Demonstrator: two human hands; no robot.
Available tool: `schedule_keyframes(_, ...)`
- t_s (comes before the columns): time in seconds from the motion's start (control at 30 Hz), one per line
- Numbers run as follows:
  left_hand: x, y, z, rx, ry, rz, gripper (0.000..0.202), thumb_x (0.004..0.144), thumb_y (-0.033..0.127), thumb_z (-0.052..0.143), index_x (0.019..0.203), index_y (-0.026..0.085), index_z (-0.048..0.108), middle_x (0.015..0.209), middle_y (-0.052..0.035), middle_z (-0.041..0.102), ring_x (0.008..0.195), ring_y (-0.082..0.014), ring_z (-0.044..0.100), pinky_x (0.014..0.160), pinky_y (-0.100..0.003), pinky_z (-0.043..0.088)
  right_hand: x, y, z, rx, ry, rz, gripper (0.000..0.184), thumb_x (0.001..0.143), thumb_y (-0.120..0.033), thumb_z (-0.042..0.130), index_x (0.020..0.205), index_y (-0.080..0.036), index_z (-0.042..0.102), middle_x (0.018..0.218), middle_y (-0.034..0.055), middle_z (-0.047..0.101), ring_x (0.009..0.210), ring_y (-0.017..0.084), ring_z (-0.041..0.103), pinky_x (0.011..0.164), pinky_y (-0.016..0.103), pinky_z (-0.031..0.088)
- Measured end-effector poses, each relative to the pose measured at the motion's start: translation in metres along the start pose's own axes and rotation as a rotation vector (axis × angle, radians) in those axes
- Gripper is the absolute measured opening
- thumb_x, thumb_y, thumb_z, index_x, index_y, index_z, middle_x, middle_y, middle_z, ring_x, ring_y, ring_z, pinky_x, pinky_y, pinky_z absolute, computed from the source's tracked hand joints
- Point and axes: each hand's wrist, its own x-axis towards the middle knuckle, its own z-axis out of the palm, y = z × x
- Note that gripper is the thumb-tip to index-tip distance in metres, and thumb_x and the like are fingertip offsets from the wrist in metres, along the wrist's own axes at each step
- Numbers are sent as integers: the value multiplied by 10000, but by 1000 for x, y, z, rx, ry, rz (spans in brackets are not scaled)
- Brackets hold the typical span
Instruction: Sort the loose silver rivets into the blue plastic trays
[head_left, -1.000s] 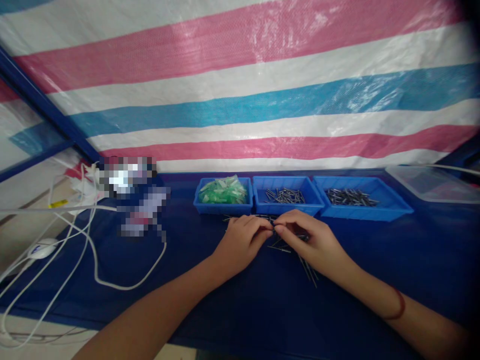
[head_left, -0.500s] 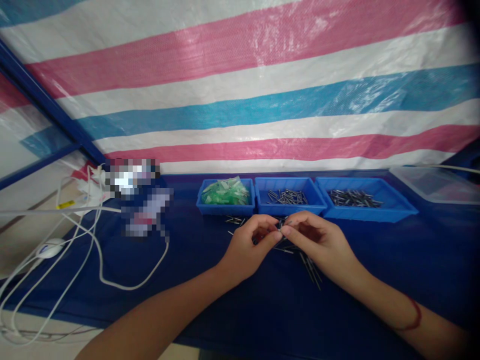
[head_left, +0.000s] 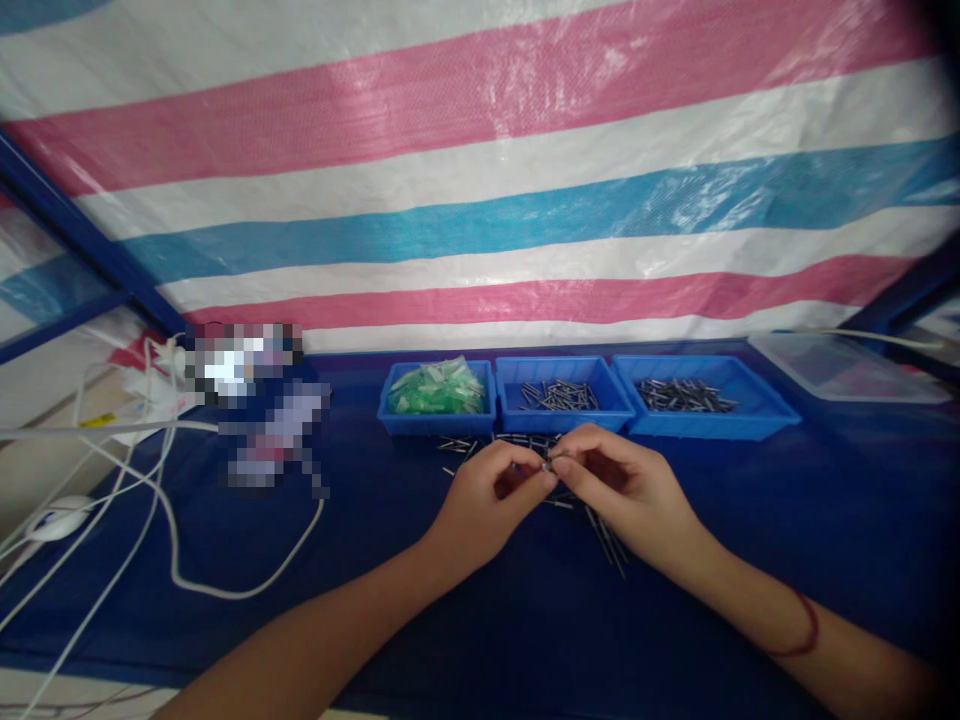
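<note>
Pins (head_left: 606,542) lie scattered on the blue table (head_left: 360,500), beneath and around your hands. Your left hand (head_left: 472,505) and right hand (head_left: 649,490) meet, fingers narrowed around a small metallic piece (head_left: 551,463), too small to make out. Just behind stand three blue bins (head_left: 559,421); the leftmost holds green packets (head_left: 439,388), the others more pins.

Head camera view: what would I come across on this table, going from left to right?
Looped white cable, first blue bin with green packets, second blue bin with metal pins, third blue bin with darker metal pins, clear plastic tray or lid.
</note>
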Motion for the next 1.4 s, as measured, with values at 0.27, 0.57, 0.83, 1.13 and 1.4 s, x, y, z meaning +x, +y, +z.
schedule_keyframes(0.27,1,5,-7,79,125,51,156,869,305,564,861,156,613,840,-21,615,705,-114,548,631,-220,421,6,1,-2,-133,-63,-48,105,869,-278,549,804,-205,590,748,21,558,672,148,525,593,286,419)
schedule_keyframes(0.57,6,0,-21,645,-109,314,218,866,324,577,1043,215,644,1055,-60,621,990,-220,528,866,-369,388,37,2,-86,-854,295,-183,101,813,-260,554,768,-193,614,748,45,613,672,175,550,639,307,410)
schedule_keyframes(0.83,5,-5,-16,844,-226,313,219,890,379,544,1045,271,654,1092,-29,613,997,-223,499,824,-382,353,44,34,-124,-1214,312,235,278,808,-417,539,764,-192,695,664,84,662,579,228,574,532,316,335)
schedule_keyframes(1.13,6,-8,-10,967,-221,324,183,942,310,472,918,216,626,1050,-11,613,970,-195,494,790,-361,323,40,12,-95,-1038,380,-13,280,856,-379,502,809,-181,695,696,54,667,627,195,599,594,296,387)
schedule_keyframes(1.4,6,-9,-9,994,-116,340,144,952,237,443,920,185,573,961,-33,623,901,-192,519,766,-352,330,20,-9,-37,-706,-304,-319,150,855,-283,557,818,-183,662,763,57,646,722,179,576,667,310,442)
